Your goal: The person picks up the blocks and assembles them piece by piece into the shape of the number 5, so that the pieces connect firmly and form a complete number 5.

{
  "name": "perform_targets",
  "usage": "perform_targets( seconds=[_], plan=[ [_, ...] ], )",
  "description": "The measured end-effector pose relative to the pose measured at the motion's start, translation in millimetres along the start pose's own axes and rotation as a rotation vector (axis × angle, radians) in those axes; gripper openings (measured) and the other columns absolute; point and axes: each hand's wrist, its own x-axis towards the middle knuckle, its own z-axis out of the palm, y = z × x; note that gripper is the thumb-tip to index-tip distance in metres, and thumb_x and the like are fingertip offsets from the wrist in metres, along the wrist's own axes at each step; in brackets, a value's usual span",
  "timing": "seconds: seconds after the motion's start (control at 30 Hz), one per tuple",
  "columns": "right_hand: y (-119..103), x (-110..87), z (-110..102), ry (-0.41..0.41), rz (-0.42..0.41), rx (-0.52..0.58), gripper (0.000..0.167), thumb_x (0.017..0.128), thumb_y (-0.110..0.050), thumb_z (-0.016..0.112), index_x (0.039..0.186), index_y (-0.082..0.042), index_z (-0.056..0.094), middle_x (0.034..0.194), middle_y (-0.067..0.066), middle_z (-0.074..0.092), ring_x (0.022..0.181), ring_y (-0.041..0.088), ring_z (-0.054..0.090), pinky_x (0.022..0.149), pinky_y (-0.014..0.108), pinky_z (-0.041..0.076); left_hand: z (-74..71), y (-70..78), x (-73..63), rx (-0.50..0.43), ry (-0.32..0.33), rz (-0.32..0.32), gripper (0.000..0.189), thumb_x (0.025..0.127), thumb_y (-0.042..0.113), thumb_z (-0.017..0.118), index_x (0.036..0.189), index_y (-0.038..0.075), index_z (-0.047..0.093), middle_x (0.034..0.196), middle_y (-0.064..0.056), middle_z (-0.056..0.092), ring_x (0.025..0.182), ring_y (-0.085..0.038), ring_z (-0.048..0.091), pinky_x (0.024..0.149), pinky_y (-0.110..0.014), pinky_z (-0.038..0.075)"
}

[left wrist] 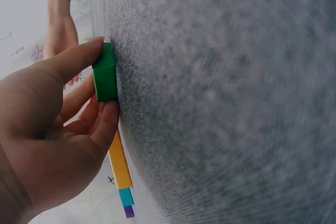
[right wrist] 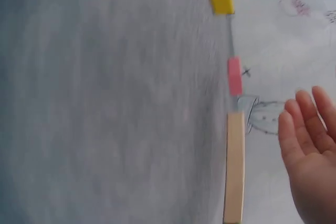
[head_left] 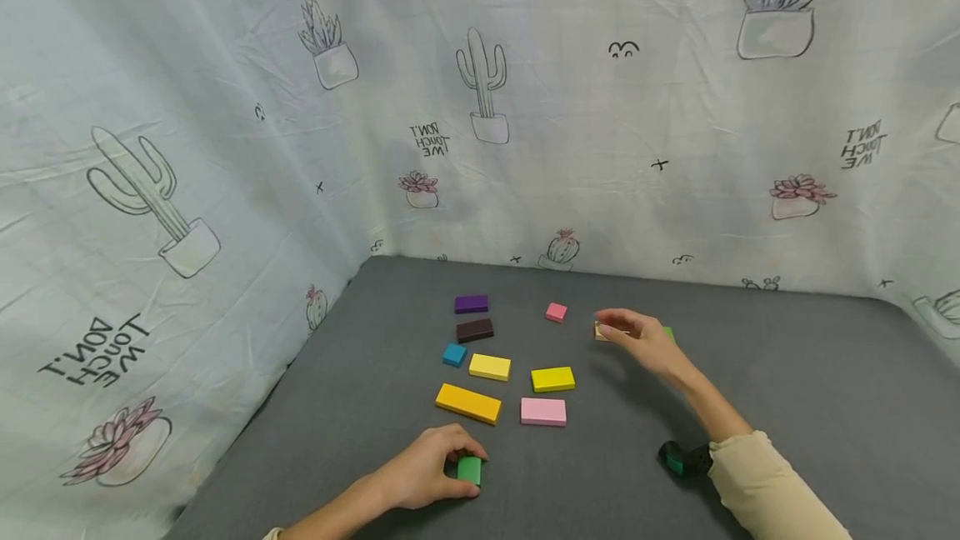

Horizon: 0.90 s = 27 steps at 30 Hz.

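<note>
My left hand pinches a green block by its ends, between thumb and fingers, near the front of the table. In the left wrist view the same green block rests against the grey surface. Over a beige block at the back right hovers my right hand, partly covering it. The right wrist view has that hand with loosely extended fingers and nothing in them, apart from the long beige block. A light green block peeks out behind the right hand.
Left to centre lie purple, dark brown, blue, pale yellow, orange, yellow, pink and coral blocks. A black-and-green device is at the right wrist. Printed curtains enclose the table.
</note>
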Motion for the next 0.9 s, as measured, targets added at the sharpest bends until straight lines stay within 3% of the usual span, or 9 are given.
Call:
perform_targets(
  seconds=[0.17, 0.4, 0.6, 0.9],
  plan=[
    [-4, -0.3, 6, -0.039, -0.037, 0.026, 0.043, 0.096, -0.022, 0.061, 0.129, 0.004, 0.053, 0.123, 0.02, 0.058, 0.107, 0.027, 0.058, 0.086, 0.026, 0.047, -2.1, -0.1, 1.5, 0.006, 0.015, 0.02, 0.029, 0.083, 0.024, 0.077, 0.108, 0.014, 0.068, 0.096, 0.014, 0.054, 0.083, -0.001, 0.048, 0.075, -0.022, 0.045],
    [-9, 2.2, 22, -0.227, -0.131, 0.051, 0.048, 0.094, -0.014, 0.063, 0.133, 0.008, 0.047, 0.13, 0.026, 0.05, 0.121, 0.038, 0.048, 0.098, 0.044, 0.04, -4.0, 0.1, 1.0, 0.015, 0.022, 0.031, 0.029, 0.083, 0.024, 0.077, 0.108, 0.013, 0.068, 0.096, 0.014, 0.055, 0.083, -0.001, 0.049, 0.075, -0.022, 0.045],
    [-5, 6.7, 35, -0.282, -0.218, 0.009, 0.048, 0.091, -0.012, 0.067, 0.131, 0.008, 0.05, 0.129, 0.024, 0.053, 0.12, 0.037, 0.049, 0.098, 0.048, 0.038, -2.9, -0.2, 1.8, 0.003, 0.021, 0.017, 0.029, 0.082, 0.025, 0.077, 0.107, 0.013, 0.068, 0.096, 0.014, 0.055, 0.083, -0.001, 0.049, 0.077, -0.023, 0.046],
    [2, 5.5, 43, -0.367, -0.208, 0.016, 0.047, 0.089, -0.008, 0.068, 0.131, 0.006, 0.051, 0.13, 0.02, 0.053, 0.122, 0.035, 0.047, 0.1, 0.046, 0.036, 0.8, 0.2, 0.4, 0.007, 0.029, 0.019, 0.029, 0.082, 0.024, 0.078, 0.107, 0.013, 0.068, 0.096, 0.014, 0.055, 0.084, -0.001, 0.049, 0.077, -0.023, 0.046]
  ],
)
